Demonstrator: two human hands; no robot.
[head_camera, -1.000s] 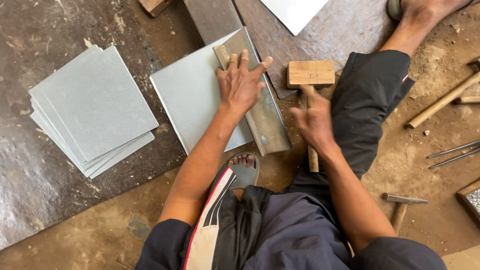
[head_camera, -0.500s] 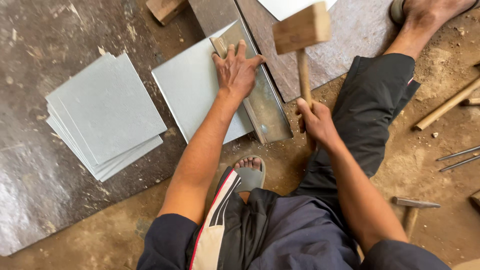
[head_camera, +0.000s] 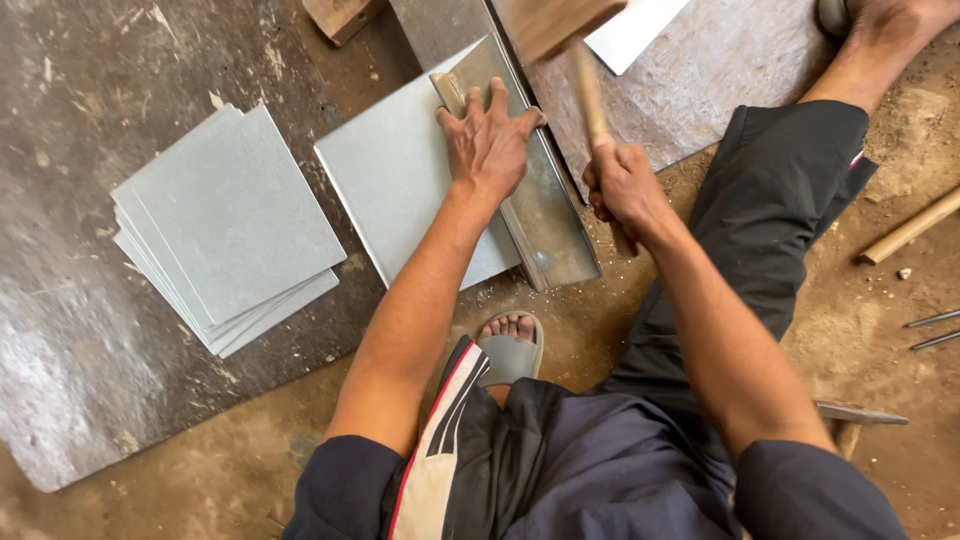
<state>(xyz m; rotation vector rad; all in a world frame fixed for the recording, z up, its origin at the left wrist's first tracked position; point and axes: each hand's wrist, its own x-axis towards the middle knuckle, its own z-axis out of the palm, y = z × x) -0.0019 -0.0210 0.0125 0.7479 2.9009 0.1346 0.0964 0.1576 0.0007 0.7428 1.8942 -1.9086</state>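
Observation:
My left hand (head_camera: 489, 142) lies flat, fingers spread, pressing a grey sheet-metal square (head_camera: 400, 185) onto a steel angle bar (head_camera: 548, 215) that runs along the sheet's right edge. My right hand (head_camera: 622, 187) is closed around the handle of a wooden mallet (head_camera: 556, 22). The mallet's block head is raised at the top edge of the view, above the far end of the bar, and looks blurred.
A stack of several grey metal squares (head_camera: 228, 228) lies to the left on a dark floor plate (head_camera: 70, 330). A wooden stick (head_camera: 908, 231), thin rods (head_camera: 932, 330) and a tool (head_camera: 860, 412) lie on the dirt at right. My sandalled foot (head_camera: 508, 347) is under the sheet.
The mallet went from resting low beside the bar to being lifted high above it. The view has shifted closer; my left hand has stayed pressed on the sheet.

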